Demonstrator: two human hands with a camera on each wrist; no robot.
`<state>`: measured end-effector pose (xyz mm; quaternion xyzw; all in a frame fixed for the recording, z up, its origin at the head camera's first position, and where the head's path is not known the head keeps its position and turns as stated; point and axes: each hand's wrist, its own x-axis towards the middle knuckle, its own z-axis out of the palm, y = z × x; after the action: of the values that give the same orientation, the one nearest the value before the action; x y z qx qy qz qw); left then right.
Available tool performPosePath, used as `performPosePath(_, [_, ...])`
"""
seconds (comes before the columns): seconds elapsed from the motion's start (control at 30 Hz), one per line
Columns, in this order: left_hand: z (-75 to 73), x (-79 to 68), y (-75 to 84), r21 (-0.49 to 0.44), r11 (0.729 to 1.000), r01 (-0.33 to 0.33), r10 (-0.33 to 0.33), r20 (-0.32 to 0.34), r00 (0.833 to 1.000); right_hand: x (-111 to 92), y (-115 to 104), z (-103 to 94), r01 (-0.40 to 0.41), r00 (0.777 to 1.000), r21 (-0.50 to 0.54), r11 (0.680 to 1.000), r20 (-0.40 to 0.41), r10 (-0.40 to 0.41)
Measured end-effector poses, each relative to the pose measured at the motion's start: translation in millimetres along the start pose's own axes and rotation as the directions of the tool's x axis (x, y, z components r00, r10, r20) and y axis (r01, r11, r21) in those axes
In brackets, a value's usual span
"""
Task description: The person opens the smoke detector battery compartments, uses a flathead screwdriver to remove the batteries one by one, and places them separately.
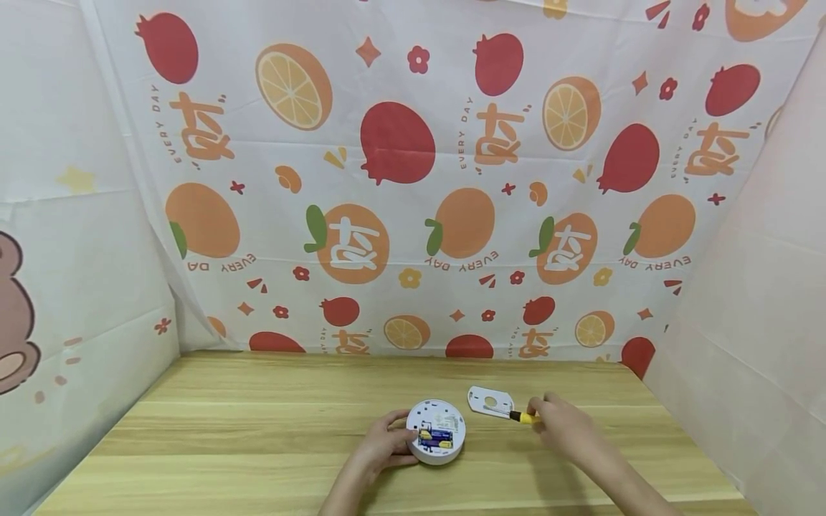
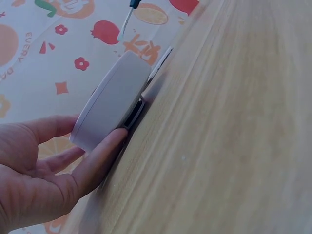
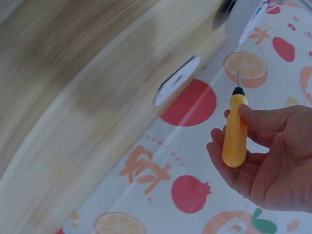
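Observation:
My left hand (image 1: 382, 446) grips the side of a round white smoke detector (image 1: 442, 421). Two blue and yellow batteries (image 1: 436, 438) show in its upward face. In the left wrist view the thumb and fingers hold opposite sides of the detector's casing (image 2: 109, 97), close to the tabletop. A screwdriver (image 3: 236, 134) with a yellow handle and black collar is in my right hand (image 3: 278, 156), thumb and fingers around the handle. Its thin metal shaft reaches left, over a flat white mounting plate (image 1: 479, 395) with a round hole; whether the tip touches it I cannot tell.
Both things are on a wood-grain table (image 1: 258, 430). A white cloth printed with fruit (image 1: 400, 143) hangs along the back edge, and pale cloth sides (image 1: 71, 215) stand to the left and right.

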<state>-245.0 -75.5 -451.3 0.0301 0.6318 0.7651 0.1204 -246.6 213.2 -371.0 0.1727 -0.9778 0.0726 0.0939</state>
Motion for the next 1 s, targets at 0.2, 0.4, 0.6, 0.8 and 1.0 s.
performPosePath(0.2, [1.3, -0.6, 1.3, -0.005, 1.000, -0.004, 0.004, 0.000, 1.000, -0.4, -15.5, -6.3, 0.043, 0.999, 0.008, 0.999, -0.021, -0.043])
performPosePath(0.4, [2.0, -1.9, 1.8, -0.002, 1.000, 0.009, -0.009, -0.011, 1.000, 0.7, -27.2, -11.8, 0.090, 0.996, 0.038, 0.995, -0.010, -0.090])
performPosePath(0.6, [2.0, -2.0, 0.9, -0.001, 1.000, 0.007, -0.007, -0.003, 1.000, 1.5, -34.4, -14.5, 0.149, 0.989, 0.102, 0.984, 0.001, -0.150])
performPosePath(0.8, [2.2, -2.2, 0.4, 0.001, 1.000, 0.011, -0.011, -0.004, 1.000, 4.3, -41.3, -14.1, 0.170, 0.985, 0.126, 0.977, 0.008, -0.172])
performPosePath(1.0, [2.3, -1.0, -0.7, -0.011, 1.000, 0.005, -0.005, -0.008, 1.000, 7.7, -46.3, -14.9, 0.166, 0.986, 0.163, 0.973, -0.001, -0.168])
